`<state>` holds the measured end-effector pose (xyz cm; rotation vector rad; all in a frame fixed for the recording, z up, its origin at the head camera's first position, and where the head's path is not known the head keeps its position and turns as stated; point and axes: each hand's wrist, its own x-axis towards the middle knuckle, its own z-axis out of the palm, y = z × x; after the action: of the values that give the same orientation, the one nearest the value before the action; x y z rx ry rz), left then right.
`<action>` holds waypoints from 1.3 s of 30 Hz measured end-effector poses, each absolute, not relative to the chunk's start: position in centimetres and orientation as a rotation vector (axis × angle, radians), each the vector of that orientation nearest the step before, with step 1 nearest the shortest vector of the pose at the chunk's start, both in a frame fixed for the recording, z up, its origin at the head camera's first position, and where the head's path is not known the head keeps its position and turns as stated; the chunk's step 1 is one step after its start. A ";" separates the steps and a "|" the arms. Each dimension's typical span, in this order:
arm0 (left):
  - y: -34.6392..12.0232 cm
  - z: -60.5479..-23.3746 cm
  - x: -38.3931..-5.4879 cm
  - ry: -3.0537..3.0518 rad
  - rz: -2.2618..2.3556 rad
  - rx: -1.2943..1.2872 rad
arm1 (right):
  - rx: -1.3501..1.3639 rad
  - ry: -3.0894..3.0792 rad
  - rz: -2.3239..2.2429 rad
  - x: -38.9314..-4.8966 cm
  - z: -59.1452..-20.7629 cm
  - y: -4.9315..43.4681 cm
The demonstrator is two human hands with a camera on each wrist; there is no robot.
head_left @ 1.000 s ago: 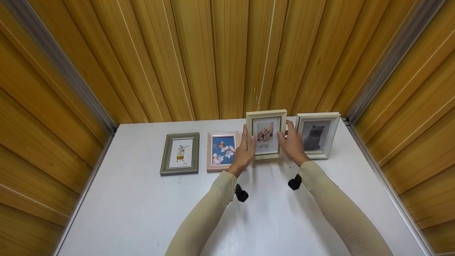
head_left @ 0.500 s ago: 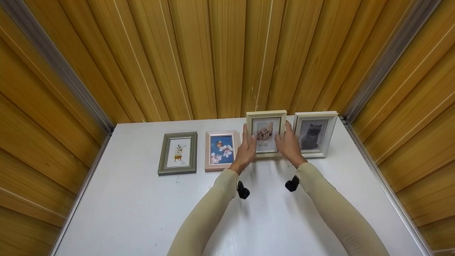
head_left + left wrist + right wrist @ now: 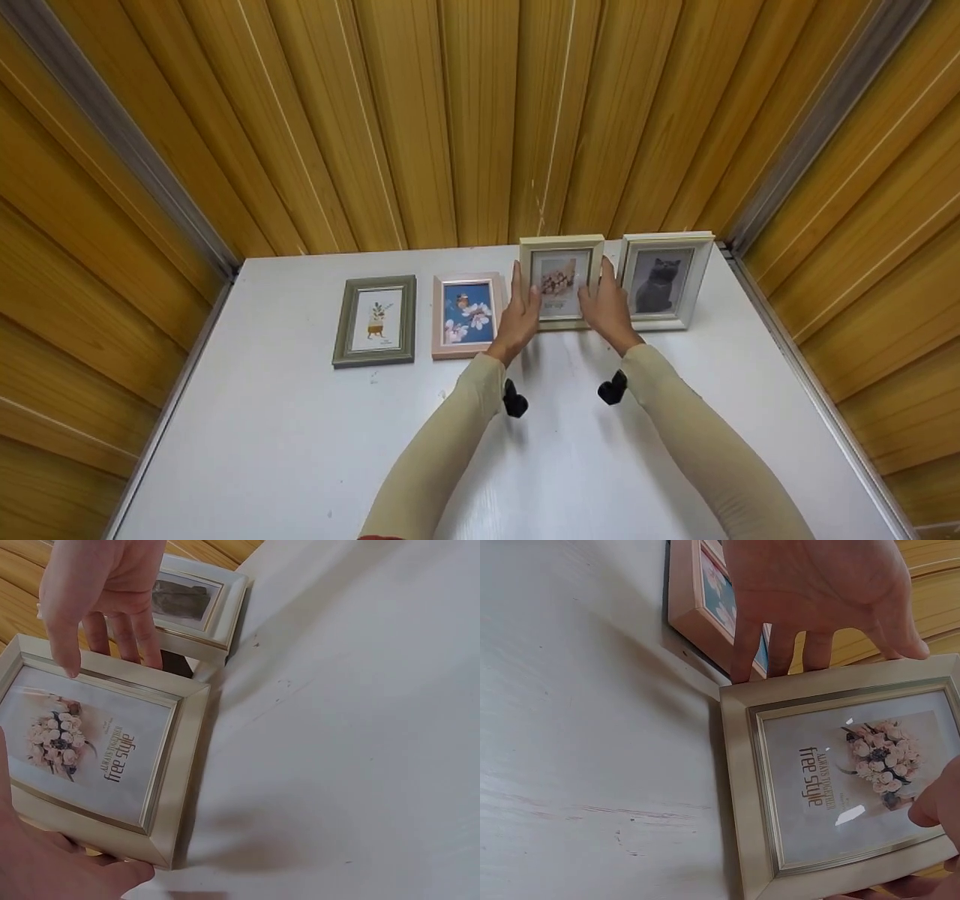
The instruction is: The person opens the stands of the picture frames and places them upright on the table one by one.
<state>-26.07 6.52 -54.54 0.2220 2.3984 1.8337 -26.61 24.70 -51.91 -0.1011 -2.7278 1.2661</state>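
A cream picture frame (image 3: pixel 562 241) with a flower bouquet print stands near the back edge of the white table, between my two hands. My left hand (image 3: pixel 519 319) grips its left side, thumb on the front and fingers along the outer edge. On the opposite side my right hand (image 3: pixel 609 309) holds it the same way, its thumb over the front border. In the left wrist view the bottom edge of the cream picture frame (image 3: pixel 191 772) is right at the tabletop. Just right of my right hand stands a white picture frame (image 3: pixel 694 289) with a grey cat photo.
Left of my left hand is a pink picture frame (image 3: pixel 439 319) with blossoms, and farther left a green picture frame (image 3: pixel 409 322) with a potted plant. A wood-panelled wall (image 3: pixel 480 127) rises behind the white table (image 3: pixel 300 450); panelled walls flank both sides.
Both hands have brought the cream picture frame slightly down toward the tabletop. The right hand has shifted a little left. The view has shifted slightly; the other frames stay in place.
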 end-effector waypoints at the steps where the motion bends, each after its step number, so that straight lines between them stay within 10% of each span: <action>1: 6.6 -54.7 -26.1 2.397 1.832 0.215 | -0.102 -2.724 1.276 -26.7 -52.0 24.7; 39: 5.1 -54.0 -26.0 2.442 1.742 0.220 | -0.136 -2.767 1.202 -26.3 -50.5 24.5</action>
<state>-26.04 5.14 -54.03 0.2196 2.4415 1.7421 -26.28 24.54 -50.47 -0.1363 -2.7674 1.2018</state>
